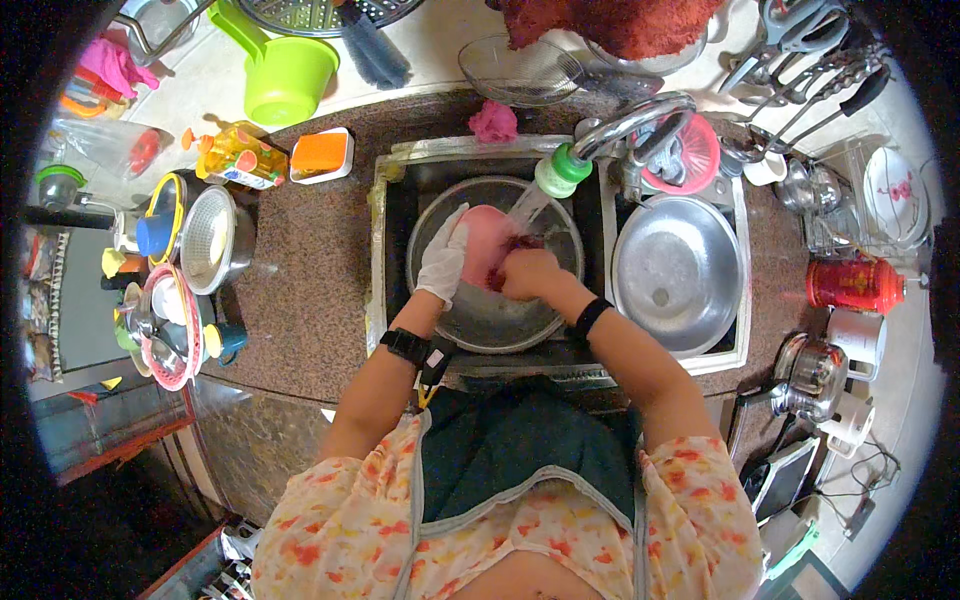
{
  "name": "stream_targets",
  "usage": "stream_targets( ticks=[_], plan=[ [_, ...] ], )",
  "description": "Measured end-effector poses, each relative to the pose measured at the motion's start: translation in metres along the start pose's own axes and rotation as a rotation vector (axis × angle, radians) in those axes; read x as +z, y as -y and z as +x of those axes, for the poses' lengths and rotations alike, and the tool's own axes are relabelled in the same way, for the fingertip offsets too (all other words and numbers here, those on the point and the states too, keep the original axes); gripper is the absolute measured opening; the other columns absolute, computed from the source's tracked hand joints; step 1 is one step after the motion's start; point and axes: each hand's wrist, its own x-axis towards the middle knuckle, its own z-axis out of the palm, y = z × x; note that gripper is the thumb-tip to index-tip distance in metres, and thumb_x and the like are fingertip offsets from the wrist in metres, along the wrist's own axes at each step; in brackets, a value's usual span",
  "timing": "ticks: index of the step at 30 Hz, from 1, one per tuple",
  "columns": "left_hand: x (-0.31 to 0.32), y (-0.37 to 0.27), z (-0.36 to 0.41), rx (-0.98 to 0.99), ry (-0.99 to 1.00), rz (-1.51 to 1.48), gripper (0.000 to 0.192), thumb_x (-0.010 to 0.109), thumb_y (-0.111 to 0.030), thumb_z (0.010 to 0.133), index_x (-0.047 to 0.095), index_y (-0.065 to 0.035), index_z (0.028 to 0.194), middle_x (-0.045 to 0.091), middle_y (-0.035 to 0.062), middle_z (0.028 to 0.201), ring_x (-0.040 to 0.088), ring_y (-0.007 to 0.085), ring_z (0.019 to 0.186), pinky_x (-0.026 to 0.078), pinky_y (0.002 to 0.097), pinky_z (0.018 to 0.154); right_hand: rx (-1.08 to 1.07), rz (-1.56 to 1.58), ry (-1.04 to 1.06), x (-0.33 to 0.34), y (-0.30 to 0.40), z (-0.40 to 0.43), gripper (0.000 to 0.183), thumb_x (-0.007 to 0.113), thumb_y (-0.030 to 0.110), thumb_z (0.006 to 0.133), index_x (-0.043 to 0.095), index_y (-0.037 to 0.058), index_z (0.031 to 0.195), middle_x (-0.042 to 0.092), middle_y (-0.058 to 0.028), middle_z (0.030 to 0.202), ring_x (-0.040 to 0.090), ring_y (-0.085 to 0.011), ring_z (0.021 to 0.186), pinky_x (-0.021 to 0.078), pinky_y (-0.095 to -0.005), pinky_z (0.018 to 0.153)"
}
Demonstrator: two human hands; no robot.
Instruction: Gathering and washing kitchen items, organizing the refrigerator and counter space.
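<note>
My left hand [445,259], in a thin white glove, grips a pink bowl [482,236] by its left side. The bowl is tilted over a large metal basin [499,339] standing in the left sink bowl [397,172]. My bare right hand [534,274] is curled against the bowl, bunched around a dark red cloth or scrubber [496,277]; blur hides its exact kind. Water runs onto the bowl from the green-and-white nozzle [562,171] of the chrome faucet [626,124], close above my right hand.
A metal basin [675,277] fills the right sink bowl. Behind the sink are a pink scrubber [493,122], a wire strainer [520,69] and a pink basket [701,154]. Leftward sit a soap bottle [240,155], an orange sponge [321,152] and a metal colander [214,240].
</note>
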Motion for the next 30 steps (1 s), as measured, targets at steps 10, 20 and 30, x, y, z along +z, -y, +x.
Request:
stream_targets(
  ticks=[10,20,30],
  plan=[
    [0.013,0.0,-0.002,-0.075,-0.012,0.009,0.048,0.053,-0.031,0.098,0.047,-0.0094,0.141,0.053,0.0082,0.139,0.049,0.0169,0.126,0.036,0.0271,0.105,0.128,0.309,-0.509,0.016,-0.004,0.029,0.04,0.059,0.025,0.075,0.067,0.0231,0.115,0.066,-0.0147,0.111,0.064,-0.0356,0.1,0.0524,-0.0436,0.084],
    [-0.013,-0.017,0.009,0.282,-0.043,0.19,0.043,0.053,-0.013,0.096,0.05,-0.007,0.138,0.056,0.0078,0.135,0.05,0.0165,0.122,0.036,0.0279,0.105,0.037,0.23,-0.18,0.025,-0.026,0.002,0.047,0.068,0.036,0.078,0.064,0.0131,0.118,0.066,-0.0143,0.103,0.063,-0.0345,0.095,0.0507,-0.0417,0.083],
    [-0.042,-0.026,0.053,0.146,0.14,-0.001,0.042,0.063,-0.025,0.093,0.057,-0.0009,0.126,0.064,0.0102,0.119,0.058,0.0185,0.11,0.045,0.0293,0.095,0.171,1.627,-0.491,0.05,-0.044,0.051,0.042,0.063,0.022,0.089,0.05,0.0035,0.125,0.065,-0.0069,0.093,0.064,-0.0168,0.071,0.0535,-0.0317,0.059]
  ],
)
